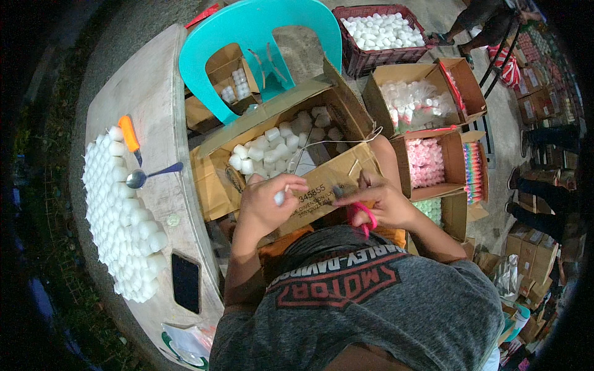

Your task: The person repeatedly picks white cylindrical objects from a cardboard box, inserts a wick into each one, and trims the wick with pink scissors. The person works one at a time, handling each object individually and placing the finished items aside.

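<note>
One white candle [279, 198], held left of a pink loop [372, 216]

On my remote head feed, the left hand [267, 203] pinches the small white candle between thumb and fingers, above the near flap [354, 159] of a cardboard box [266, 114]. Those fingers hide much of it, so I cannot tell which way its long axis runs. To the right, the right hand [390, 209] curls round the pink loop, which I take for a scissors handle, its forefinger stretched leftward, toward the candle; I cannot make out the loop's far end. The relation I mark is sideways: candle and loop sit apart at much the same reach, the flap's printed face showing between them. The left hand is the nearer to the loose white candles [272, 148] lying just beyond it in the box. Farther left, massed white candles [124, 229] crowd the pale surface [142, 99], beside an orange-handled knife [129, 133], a spoon [135, 179] and a dark-screened phone [186, 282].
</note>
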`<state>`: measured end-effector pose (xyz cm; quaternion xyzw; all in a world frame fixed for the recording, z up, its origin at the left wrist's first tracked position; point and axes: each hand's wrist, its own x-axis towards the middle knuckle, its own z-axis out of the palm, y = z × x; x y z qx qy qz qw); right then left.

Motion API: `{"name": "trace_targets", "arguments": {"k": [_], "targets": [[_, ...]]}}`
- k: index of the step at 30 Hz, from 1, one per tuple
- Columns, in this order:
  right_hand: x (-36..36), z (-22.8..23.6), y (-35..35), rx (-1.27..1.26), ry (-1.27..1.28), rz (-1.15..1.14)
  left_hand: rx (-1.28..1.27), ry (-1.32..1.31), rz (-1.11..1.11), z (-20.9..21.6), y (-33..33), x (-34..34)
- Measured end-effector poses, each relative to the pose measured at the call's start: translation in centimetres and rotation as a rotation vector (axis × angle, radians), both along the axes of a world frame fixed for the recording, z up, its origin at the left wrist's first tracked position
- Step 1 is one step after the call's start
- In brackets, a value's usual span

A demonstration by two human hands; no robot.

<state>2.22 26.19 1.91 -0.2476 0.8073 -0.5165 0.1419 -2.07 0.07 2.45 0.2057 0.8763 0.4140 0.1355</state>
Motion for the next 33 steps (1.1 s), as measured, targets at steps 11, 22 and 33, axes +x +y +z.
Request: {"name": "trace_targets", "arguments": {"k": [11, 22, 33], "targets": [[-0.7, -1.1, -0.2, -0.106, -0.101, -0.162, 0.031, 0.086, -0.444, 2.3, 5.4, -2.8], [-1.6, -1.5, 0.4, -0.138, -0.040, -0.284, -0.906, -0.102, -0.202, -16.7, 0.9, -10.7], [0.0, -0.9, 0.1, -0.213, -0.067, -0.378, -0.951, 0.072, -0.800, -22.5, 12.2, -13.0]]}}
